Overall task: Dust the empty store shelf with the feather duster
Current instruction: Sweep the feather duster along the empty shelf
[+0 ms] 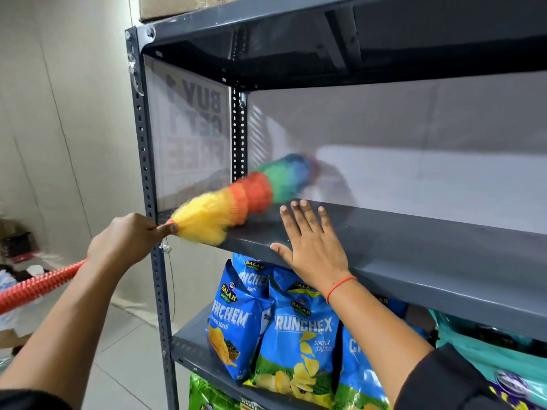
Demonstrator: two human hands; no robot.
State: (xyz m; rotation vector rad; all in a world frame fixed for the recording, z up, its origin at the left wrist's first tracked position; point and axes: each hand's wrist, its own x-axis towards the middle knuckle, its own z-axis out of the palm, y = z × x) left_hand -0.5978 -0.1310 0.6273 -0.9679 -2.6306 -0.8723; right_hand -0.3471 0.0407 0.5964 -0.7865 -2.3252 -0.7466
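A rainbow feather duster lies across the left part of the empty grey metal shelf, its blurred blue tip reaching toward the white back panel. My left hand is shut on the duster's neck just outside the front left post, and the ribbed red handle trails back along my forearm. Flat on the shelf's front edge rests my right hand, fingers spread, just right of the duster and holding nothing.
Blue chip bags fill the shelf below, with green bags lower still and teal packaging at right. A cardboard box sits on top. A perforated grey post frames the left side, next to a sign panel.
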